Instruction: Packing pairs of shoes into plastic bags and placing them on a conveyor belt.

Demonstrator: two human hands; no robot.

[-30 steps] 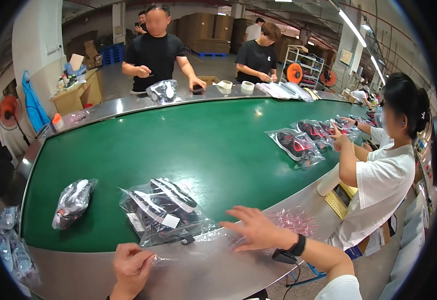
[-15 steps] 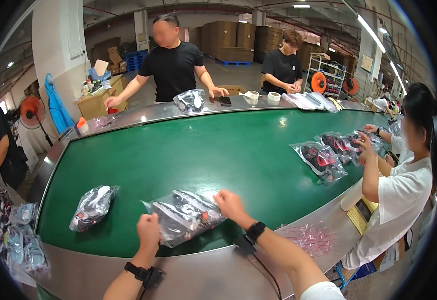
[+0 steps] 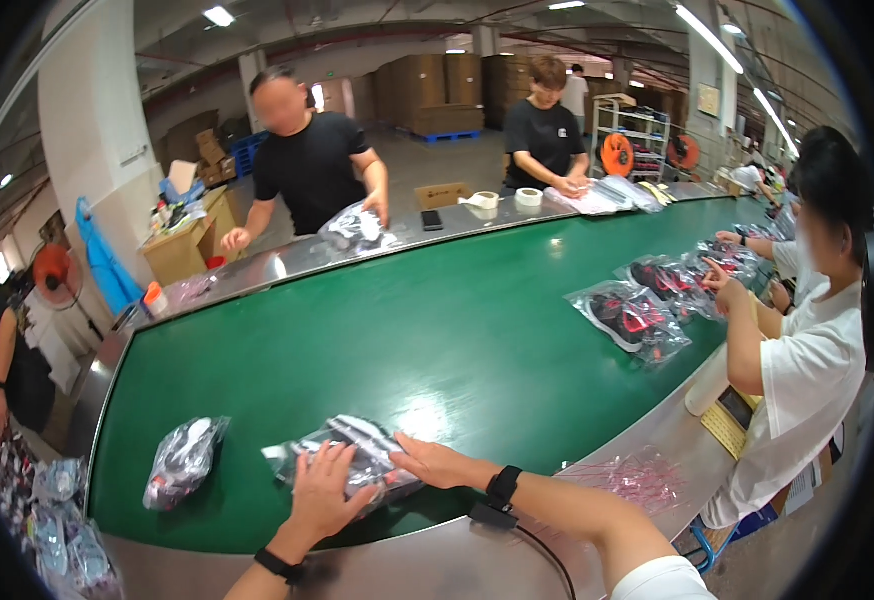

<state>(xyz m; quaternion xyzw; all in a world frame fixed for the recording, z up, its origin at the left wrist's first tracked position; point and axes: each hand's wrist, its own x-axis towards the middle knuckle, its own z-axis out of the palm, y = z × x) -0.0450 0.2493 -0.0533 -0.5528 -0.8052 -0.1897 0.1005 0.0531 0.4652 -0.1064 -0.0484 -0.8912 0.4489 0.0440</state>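
Left grip (image 3: pixel 322 497) spread wide on the bagged shoes (image 3: pixel 359 434), right grip (image 3: pixel 439 463) touching too, can't tell if pinching. Looks slick, could skid underneath if pushed unevenly

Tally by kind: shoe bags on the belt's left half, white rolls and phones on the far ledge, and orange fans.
Shoe bags: 2, one touched by the left hand and right hand, one apart
White rolls: 2
Phones: 1
Orange fans: 3
Total: 8
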